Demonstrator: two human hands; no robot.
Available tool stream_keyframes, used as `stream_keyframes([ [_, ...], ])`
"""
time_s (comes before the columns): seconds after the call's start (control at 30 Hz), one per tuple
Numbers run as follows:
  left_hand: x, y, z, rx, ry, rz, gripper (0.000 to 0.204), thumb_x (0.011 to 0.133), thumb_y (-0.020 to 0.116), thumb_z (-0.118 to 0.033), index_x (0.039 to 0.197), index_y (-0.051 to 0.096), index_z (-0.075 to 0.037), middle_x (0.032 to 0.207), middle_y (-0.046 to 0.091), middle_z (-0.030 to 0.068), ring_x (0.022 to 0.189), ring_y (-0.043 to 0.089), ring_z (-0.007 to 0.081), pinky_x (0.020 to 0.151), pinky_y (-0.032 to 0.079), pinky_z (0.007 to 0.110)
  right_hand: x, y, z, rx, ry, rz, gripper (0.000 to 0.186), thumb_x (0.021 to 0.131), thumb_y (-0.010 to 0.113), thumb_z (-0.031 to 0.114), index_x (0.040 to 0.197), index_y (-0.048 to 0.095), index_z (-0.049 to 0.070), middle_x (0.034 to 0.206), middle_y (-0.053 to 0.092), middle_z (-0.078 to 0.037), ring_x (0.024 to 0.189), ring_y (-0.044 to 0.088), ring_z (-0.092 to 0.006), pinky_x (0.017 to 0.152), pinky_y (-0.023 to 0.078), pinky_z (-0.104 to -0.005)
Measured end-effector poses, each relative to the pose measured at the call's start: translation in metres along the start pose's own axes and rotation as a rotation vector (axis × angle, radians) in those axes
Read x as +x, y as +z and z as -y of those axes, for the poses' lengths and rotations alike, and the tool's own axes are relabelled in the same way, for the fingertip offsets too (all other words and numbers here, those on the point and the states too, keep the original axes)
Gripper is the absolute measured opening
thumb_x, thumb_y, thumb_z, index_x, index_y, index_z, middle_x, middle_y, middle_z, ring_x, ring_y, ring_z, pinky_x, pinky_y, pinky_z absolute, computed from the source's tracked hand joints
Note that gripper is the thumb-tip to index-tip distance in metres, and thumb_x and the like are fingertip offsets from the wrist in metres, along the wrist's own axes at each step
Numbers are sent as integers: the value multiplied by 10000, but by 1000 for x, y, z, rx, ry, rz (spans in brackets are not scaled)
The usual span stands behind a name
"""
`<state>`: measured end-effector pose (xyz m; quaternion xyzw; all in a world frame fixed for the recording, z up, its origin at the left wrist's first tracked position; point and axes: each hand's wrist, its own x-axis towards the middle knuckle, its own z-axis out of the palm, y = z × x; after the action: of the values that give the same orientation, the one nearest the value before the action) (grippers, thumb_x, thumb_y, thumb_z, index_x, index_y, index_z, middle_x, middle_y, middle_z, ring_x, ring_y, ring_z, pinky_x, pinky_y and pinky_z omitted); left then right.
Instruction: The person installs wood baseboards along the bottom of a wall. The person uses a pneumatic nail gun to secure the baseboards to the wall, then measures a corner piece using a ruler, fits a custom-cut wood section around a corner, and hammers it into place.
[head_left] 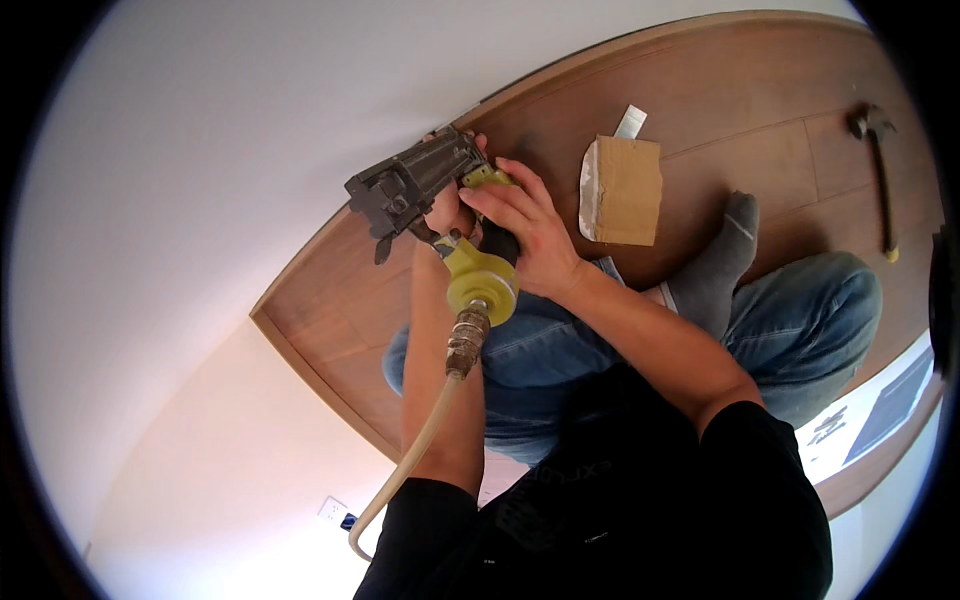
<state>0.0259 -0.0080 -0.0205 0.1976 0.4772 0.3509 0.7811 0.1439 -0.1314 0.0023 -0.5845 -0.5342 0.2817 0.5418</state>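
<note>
1. The right hand [525, 225] is wrapped around the grip of the yellow-green and dark grey metal pneumatic nail gun [440, 215]; the left hand [447, 212], mostly hidden behind the gun, seems to clasp its body.
2. The gun sits at about ten o'clock from frame centre, above the denim-clad knees, nose toward the white wall [200, 180].
3. It would be wise to keep fingers off the nose and the beige rubber air hose [410, 460] slack.
4. At one o'clock lies a flat brown cardboard piece [625, 190]; at two, a hammer [878, 170] on smooth wooden floorboards [760, 110].

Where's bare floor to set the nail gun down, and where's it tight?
Free: wood floor between the cardboard piece and the hammer, and the strip left of the knees by the wall edge. Crowded: around the nail gun, where both hands, the hose and the legs bunch.
</note>
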Motion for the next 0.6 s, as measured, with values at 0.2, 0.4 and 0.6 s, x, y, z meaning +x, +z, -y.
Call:
stream_keyframes([
  [0.2,-5,9,-1,111,16,-36,479,1081,601,-508,1258,624,-63,1215,716,117,1198,678,288,1011,572,403,-11,-4,-5,10,0,9,747,686,846,62,1403,662,163,1337,656,-86,1408,470,-438,1188,422,-501],
  [0.4,-10,9,-5,95,59,25,507,1058,641,-511,1271,615,-52,1254,713,136,1210,677,293,1020,572,399,-10,0,-8,-11,-35,12,728,682,841,56,1381,669,166,1355,655,-85,1419,467,-437,1184,430,-504],
  [0.6,-3,10,-1,116,6,-66,492,1078,623,-472,1290,626,-28,1236,727,149,1202,692,287,976,594,386,-15,-1,-8,-27,18,40,694,684,831,42,1351,682,163,1336,660,-83,1419,468,-438,1183,427,-511],
])
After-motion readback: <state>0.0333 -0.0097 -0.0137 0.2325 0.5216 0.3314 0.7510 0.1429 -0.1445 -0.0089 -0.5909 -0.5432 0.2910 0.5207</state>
